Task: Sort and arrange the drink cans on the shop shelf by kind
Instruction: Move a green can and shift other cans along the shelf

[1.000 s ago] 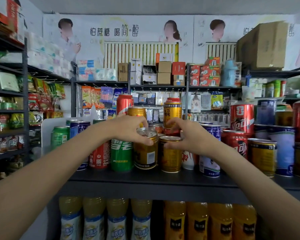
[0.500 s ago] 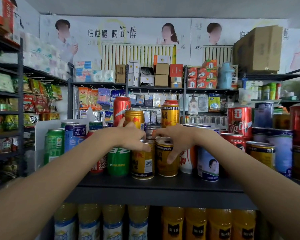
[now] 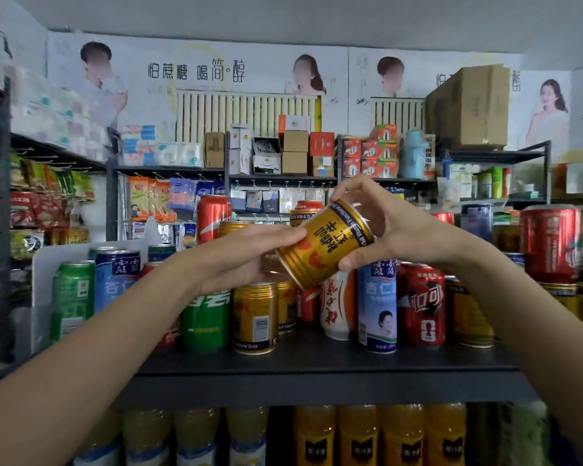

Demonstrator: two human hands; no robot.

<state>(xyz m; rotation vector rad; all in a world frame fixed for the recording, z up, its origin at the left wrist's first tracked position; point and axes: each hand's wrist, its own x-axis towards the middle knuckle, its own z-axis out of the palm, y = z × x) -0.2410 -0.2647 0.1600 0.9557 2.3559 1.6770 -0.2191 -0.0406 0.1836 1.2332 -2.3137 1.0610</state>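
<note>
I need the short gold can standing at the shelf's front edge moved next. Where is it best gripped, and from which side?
Take the gold can round its upright body from the front: that face is open to the shelf edge, while the green can and another gold can crowd its sides, and the left hand hangs over its top.

Both forearms are bare from the lower frame edges up to the wrists, with no sleeve in view on either. The left hand (image 3: 246,260) and the right hand (image 3: 394,230) are bare too, without gloves, rings, a watch or a bracelet. The fingers (image 3: 352,190) are slim, with short, unpainted nails.
</note>
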